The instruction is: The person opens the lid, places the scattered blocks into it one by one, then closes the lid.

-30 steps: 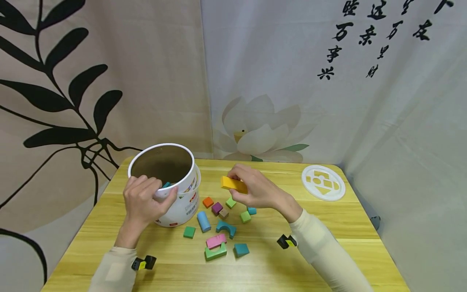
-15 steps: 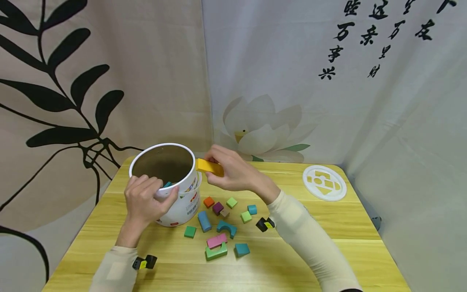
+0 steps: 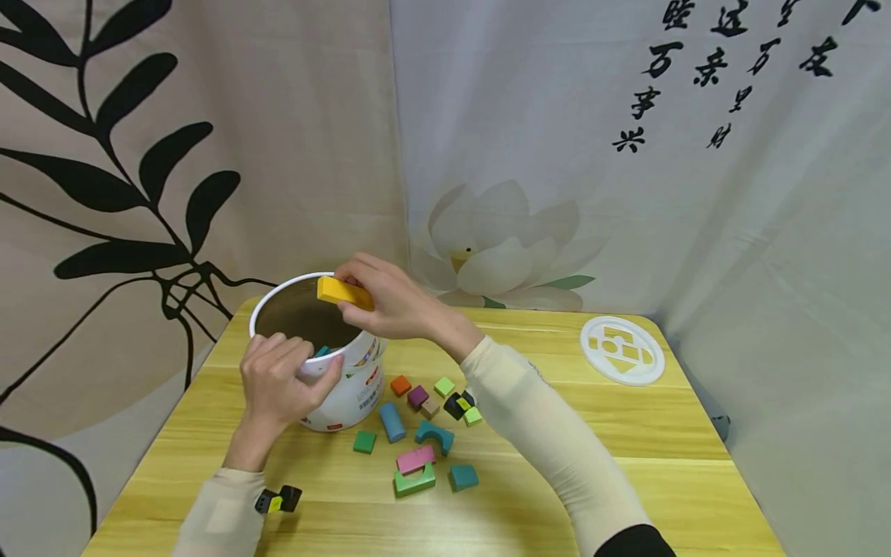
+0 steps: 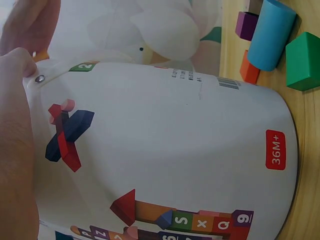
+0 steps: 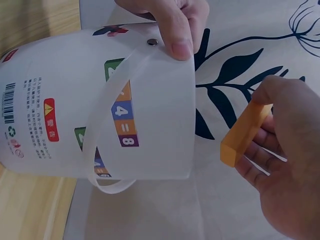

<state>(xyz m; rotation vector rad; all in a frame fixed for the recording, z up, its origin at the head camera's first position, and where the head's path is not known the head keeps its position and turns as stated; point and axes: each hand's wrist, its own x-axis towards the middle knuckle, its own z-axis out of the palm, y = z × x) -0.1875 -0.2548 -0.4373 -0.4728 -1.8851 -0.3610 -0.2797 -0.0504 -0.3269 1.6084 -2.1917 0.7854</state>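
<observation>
A white bucket with printed labels stands at the left of the table, tilted slightly toward me. My left hand grips its near rim, fingers over the edge and thumb outside. Above the bucket's opening, my right hand pinches a yellow rectangular block between thumb and fingers. In the right wrist view this yellow block is just beyond the rim, apart from it. A bit of a blue block shows inside the bucket; the rest of the inside is hidden.
Several blocks lie right of the bucket, among them a blue cylinder, a teal arch, a pink block and a green block. A white lid with cut-out shapes lies at the back right. A curtain hangs behind the table.
My right hand has carried the yellow block leftward and up, from above the loose blocks to over the bucket's opening. The left hand keeps its grip on the rim.
</observation>
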